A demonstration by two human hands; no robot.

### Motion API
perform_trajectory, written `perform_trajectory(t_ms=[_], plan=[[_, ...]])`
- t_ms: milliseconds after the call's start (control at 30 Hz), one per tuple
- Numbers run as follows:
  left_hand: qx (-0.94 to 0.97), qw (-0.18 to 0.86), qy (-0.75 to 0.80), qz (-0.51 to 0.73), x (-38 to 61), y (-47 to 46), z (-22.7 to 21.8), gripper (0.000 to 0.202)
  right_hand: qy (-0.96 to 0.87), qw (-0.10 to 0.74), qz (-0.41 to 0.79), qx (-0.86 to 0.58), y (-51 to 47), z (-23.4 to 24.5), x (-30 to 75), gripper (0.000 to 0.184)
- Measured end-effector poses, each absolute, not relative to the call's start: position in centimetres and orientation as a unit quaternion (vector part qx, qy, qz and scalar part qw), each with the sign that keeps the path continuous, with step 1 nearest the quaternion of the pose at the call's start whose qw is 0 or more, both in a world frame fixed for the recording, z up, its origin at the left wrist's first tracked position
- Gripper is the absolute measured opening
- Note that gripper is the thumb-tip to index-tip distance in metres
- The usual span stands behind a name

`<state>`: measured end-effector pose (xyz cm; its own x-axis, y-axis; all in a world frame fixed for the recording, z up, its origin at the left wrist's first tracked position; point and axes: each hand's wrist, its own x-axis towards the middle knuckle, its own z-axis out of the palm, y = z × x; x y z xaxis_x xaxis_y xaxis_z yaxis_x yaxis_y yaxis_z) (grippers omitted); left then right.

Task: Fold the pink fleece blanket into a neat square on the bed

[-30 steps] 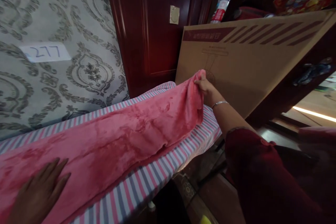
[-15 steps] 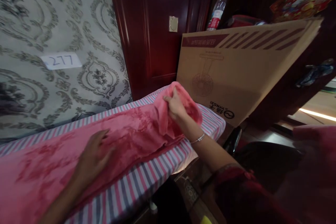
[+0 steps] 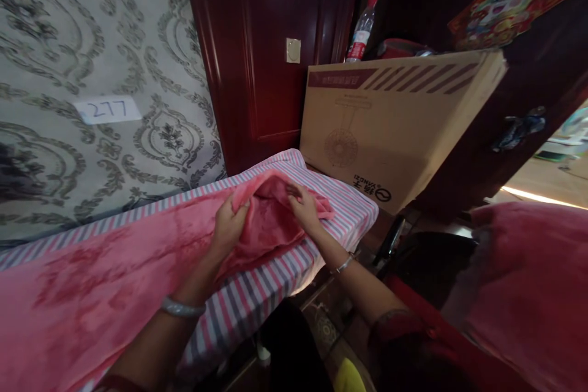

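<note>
A pink plush blanket [image 3: 151, 251] with darker red patterning lies lengthwise along a narrow surface under a striped cover [image 3: 257, 294]. Its right end is lifted and folded back, so a hollow of darker fabric shows. My left hand [image 3: 230, 223], a bangle on its wrist, pinches the raised edge between thumb and fingers. At the right side of that hollow, my right hand [image 3: 303, 208] has its fingers curled on the fabric; its fingertips are partly hidden. A loose corner of the blanket spreads out just beyond the right hand.
A large cardboard box [image 3: 381, 128] stands behind the surface's right end, with a plastic bottle [image 3: 361, 33] above its top edge. Patterned wallpaper and a dark red door [image 3: 275, 92] back the scene. More pink fabric [image 3: 528, 294] hangs at the right.
My left hand has moved right and up from over the blanket onto its raised edge. The lifted end has come down lower, and my right hand sits lower too.
</note>
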<state>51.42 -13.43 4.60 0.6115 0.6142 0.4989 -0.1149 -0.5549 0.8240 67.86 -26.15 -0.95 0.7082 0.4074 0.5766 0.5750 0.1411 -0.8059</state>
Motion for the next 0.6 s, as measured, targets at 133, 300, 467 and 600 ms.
perform_trajectory(t_ms=[133,300,467,600], plan=[[0.839,0.3,0.152,0.428,50.1,-11.9,8.6,0.024,-0.356,0.462,-0.195,-0.789,-31.8,-7.6,71.4,0.075],[0.853,0.19,0.11,0.474,49.3,-10.9,14.4,0.023,-0.355,0.379,-0.168,-0.838,-35.2,-11.0,74.3,0.079],[0.834,0.214,0.071,0.503,49.0,-10.1,19.8,0.017,-0.357,0.409,-0.16,-0.824,-36.1,-9.6,75.4,0.047],[0.782,0.355,0.134,0.495,50.8,-7.6,23.1,0.011,-0.309,0.448,-0.178,-0.82,-36.9,-4.8,77.2,0.033]])
